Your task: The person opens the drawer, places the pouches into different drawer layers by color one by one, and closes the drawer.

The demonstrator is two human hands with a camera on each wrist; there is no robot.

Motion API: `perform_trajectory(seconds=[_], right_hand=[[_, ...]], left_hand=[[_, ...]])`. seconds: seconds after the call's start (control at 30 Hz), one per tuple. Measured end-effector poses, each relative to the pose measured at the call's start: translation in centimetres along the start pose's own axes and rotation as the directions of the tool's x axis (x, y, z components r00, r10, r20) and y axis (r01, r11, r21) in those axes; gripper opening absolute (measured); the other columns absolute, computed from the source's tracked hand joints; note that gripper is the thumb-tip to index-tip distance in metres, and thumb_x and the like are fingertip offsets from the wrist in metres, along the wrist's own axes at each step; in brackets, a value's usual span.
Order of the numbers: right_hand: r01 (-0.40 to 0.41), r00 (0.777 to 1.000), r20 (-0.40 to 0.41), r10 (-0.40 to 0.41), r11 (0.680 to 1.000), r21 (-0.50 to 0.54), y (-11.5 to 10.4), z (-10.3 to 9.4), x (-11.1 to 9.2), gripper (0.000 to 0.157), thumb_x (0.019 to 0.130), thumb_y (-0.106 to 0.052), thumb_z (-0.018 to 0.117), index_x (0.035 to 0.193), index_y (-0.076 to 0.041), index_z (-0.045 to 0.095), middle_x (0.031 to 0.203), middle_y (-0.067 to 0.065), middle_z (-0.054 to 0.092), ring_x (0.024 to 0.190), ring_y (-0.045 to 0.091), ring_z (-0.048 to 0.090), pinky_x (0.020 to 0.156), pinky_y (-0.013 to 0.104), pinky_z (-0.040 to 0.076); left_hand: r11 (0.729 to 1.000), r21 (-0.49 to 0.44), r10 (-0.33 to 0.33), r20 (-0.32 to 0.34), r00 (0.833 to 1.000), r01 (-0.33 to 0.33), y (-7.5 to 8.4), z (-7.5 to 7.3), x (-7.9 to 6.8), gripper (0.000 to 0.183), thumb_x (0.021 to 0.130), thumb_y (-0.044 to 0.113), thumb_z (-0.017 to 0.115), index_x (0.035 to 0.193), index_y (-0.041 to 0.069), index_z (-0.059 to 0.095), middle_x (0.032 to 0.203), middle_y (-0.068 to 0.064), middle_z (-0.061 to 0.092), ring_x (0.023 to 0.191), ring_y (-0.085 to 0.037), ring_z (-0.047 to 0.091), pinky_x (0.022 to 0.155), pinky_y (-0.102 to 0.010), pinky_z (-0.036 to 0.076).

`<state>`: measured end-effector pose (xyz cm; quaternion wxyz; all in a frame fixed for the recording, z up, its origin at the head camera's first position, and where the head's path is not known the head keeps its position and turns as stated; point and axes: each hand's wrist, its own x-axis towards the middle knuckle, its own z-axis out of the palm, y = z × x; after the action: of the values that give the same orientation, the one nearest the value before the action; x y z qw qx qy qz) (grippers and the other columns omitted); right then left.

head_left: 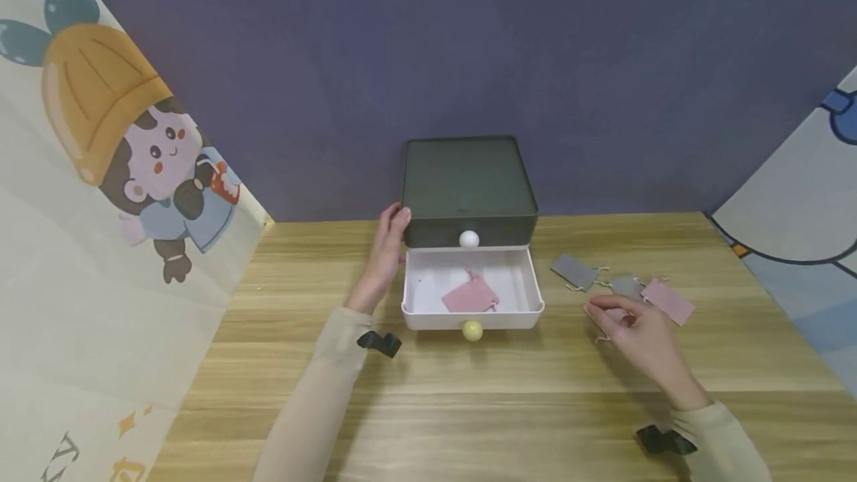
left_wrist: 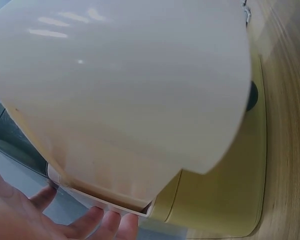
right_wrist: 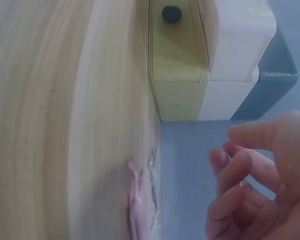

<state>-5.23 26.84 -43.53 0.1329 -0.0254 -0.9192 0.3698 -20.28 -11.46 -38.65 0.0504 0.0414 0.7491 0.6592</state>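
A small drawer cabinet (head_left: 469,177) with a dark green top stands at the back of the table. Its white drawer (head_left: 410,281) is pulled out, and a pink drawstring pouch (head_left: 472,294) lies inside. My left hand (head_left: 387,251) rests against the cabinet's left side; in the left wrist view its fingertips (left_wrist: 110,220) touch the side. My right hand (head_left: 639,333) hovers over the pouches at the right, fingers loosely bent and nothing between them in the right wrist view. Below it lies another pink pouch (right_wrist: 144,210), partly hidden in the head view.
Beside the right hand lie a grey pouch (head_left: 574,272), a second grey pouch (head_left: 627,287) and a pink pouch (head_left: 667,301). A yellow drawer (right_wrist: 177,65) forms the cabinet's bottom level. The purple-blue wall (head_left: 321,80) stands right behind the table.
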Motion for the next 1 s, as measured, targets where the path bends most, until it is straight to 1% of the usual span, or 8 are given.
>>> perform_trajectory(seconds=[0.13,0.2,0.37,0.5,0.67,0.73,0.87,1.0], right_hand=[[-0.050,0.998,0.029,0.050,0.999,-0.004,0.8,-0.5,-0.1,0.026,0.099,-0.027,0.077,0.115,-0.007,0.082,0.110,0.015,0.081,0.083,-0.012,0.055,0.068,0.011,0.045],[-0.066,0.997,0.031,0.065,0.998,0.005,1.1,-0.7,-0.3,0.026,0.100,-0.026,0.076,0.115,-0.005,0.082,0.112,0.018,0.080,0.086,-0.013,0.056,0.068,0.011,0.046],[-0.070,0.997,0.016,0.070,0.998,-0.003,1.6,-0.9,-0.4,0.026,0.100,-0.024,0.076,0.115,-0.003,0.081,0.087,0.013,0.080,0.059,-0.001,0.049,0.048,0.023,0.041],[-0.074,0.997,0.022,0.075,0.997,-0.023,2.3,-1.3,-0.3,0.028,0.100,-0.024,0.076,0.117,-0.002,0.080,0.068,0.007,0.074,0.046,0.003,0.037,0.041,0.026,0.034],[-0.074,0.997,0.018,0.076,0.995,-0.073,3.4,-1.6,-0.1,0.029,0.099,-0.026,0.077,0.117,-0.003,0.081,0.081,0.015,0.078,0.051,0.003,0.039,0.044,0.028,0.034],[-0.071,0.997,0.020,0.073,0.994,-0.087,3.8,-1.6,0.0,0.029,0.099,-0.026,0.077,0.116,-0.003,0.081,0.094,0.019,0.080,0.056,0.003,0.042,0.047,0.029,0.035],[-0.071,0.996,0.041,0.076,0.992,-0.107,4.6,-1.6,0.1,0.030,0.098,-0.025,0.078,0.115,-0.001,0.080,0.090,0.019,0.080,0.055,0.005,0.038,0.047,0.030,0.032],[-0.063,0.995,0.063,0.073,0.987,-0.148,5.2,-1.5,0.2,0.031,0.096,-0.025,0.079,0.115,-0.001,0.080,0.096,0.018,0.081,0.061,0.002,0.044,0.052,0.026,0.035]], left_hand=[[1.000,-0.002,-0.007,0.016,1.000,0.007,0.0,-0.1,-0.1,0.080,0.106,0.061,0.041,0.171,0.017,0.021,0.172,-0.016,0.031,0.147,-0.040,0.041,0.106,-0.054,0.047],[1.000,-0.007,-0.013,0.025,1.000,0.014,0.0,-0.1,-0.2,0.081,0.106,0.062,0.041,0.171,0.018,0.021,0.173,-0.015,0.030,0.149,-0.039,0.040,0.110,-0.057,0.045],[1.000,-0.014,-0.018,0.027,0.999,0.018,0.0,-0.1,-0.3,0.079,0.107,0.061,0.041,0.171,0.020,0.021,0.174,-0.015,0.029,0.150,-0.038,0.039,0.112,-0.059,0.044],[1.000,-0.015,-0.013,0.030,0.999,0.013,0.1,0.0,-0.3,0.080,0.107,0.062,0.041,0.171,0.020,0.020,0.174,-0.015,0.027,0.152,-0.040,0.038,0.113,-0.061,0.044],[1.000,-0.011,-0.007,0.032,0.999,0.007,0.0,0.0,-0.2,0.080,0.107,0.062,0.039,0.171,0.019,0.019,0.175,-0.017,0.026,0.153,-0.042,0.036,0.115,-0.064,0.043],[1.000,-0.012,-0.005,0.027,1.000,0.005,0.0,0.0,-0.2,0.080,0.107,0.061,0.039,0.171,0.018,0.019,0.175,-0.017,0.026,0.153,-0.042,0.037,0.115,-0.064,0.043],[1.000,-0.005,-0.003,0.021,1.000,0.003,-0.1,-0.1,-0.2,0.079,0.107,0.061,0.039,0.171,0.018,0.020,0.173,-0.016,0.029,0.149,-0.041,0.040,0.112,-0.062,0.044],[1.000,0.002,-0.003,0.019,1.000,0.003,-0.2,-0.1,-0.1,0.080,0.106,0.062,0.039,0.171,0.018,0.020,0.173,-0.016,0.030,0.148,-0.041,0.041,0.110,-0.061,0.045]])
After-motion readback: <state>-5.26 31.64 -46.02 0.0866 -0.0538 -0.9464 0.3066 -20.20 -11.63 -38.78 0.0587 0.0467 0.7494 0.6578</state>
